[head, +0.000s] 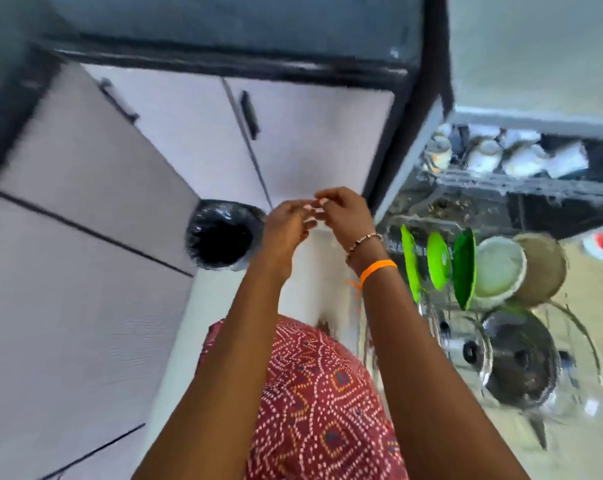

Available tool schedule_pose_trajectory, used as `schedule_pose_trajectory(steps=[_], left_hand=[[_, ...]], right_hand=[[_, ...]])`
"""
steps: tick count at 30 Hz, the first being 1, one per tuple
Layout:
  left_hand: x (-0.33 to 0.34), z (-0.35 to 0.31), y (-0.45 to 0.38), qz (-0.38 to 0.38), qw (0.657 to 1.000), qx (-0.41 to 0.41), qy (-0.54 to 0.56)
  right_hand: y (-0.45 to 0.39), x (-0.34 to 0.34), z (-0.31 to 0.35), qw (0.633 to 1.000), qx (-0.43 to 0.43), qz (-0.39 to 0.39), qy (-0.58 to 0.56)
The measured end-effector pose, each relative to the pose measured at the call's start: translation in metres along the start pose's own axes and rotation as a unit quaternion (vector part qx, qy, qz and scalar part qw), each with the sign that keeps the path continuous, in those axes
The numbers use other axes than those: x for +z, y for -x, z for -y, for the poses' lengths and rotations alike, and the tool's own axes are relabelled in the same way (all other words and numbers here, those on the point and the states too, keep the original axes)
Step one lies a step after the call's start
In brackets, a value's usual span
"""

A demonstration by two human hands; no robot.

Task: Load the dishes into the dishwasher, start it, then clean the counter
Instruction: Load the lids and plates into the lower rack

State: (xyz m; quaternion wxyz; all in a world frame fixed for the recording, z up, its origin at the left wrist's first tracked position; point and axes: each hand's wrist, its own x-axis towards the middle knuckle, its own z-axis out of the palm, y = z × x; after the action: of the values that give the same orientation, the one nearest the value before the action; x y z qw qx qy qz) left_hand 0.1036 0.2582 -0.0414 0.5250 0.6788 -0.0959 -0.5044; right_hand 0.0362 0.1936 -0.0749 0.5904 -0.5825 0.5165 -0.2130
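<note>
Three bright green plastic plates point(438, 259) stand on edge in the pulled-out dishwasher rack point(494, 183), faces sideways, beside two pale round bowls point(501, 268). Left hand point(288, 225) and right hand point(345, 211) meet fingertip to fingertip, fingers curled; I cannot tell whether they pinch anything.

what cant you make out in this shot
Head view, motion-blurred throughout:
- Whether the left hand and right hand pinch anything: fingertips smeared together.
- Items in the upper rack: blurred white shapes.
- Lower rack: cut off by right edge.
- Bin contents: dark inside.
</note>
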Motion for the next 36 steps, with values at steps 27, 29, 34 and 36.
schedule_pose_trajectory(steps=[27,29,34,36], left_hand=[[-0.328,-0.260,-0.087,-0.240,0.949,0.178,0.096],[-0.340,-0.267,-0.107,-0.243,0.949,0.163,0.115],[-0.363,-0.299,-0.137,-0.268,0.948,0.130,0.108],[-0.372,-0.321,-0.146,-0.270,0.947,0.134,0.114]], right_hand=[[-0.106,0.338,0.294,0.948,-0.207,0.233,0.057],[-0.128,0.354,0.297,0.952,-0.186,0.236,0.058],[-0.176,0.394,0.323,0.951,-0.115,0.284,0.048],[-0.193,0.410,0.342,0.940,-0.119,0.315,0.051]])
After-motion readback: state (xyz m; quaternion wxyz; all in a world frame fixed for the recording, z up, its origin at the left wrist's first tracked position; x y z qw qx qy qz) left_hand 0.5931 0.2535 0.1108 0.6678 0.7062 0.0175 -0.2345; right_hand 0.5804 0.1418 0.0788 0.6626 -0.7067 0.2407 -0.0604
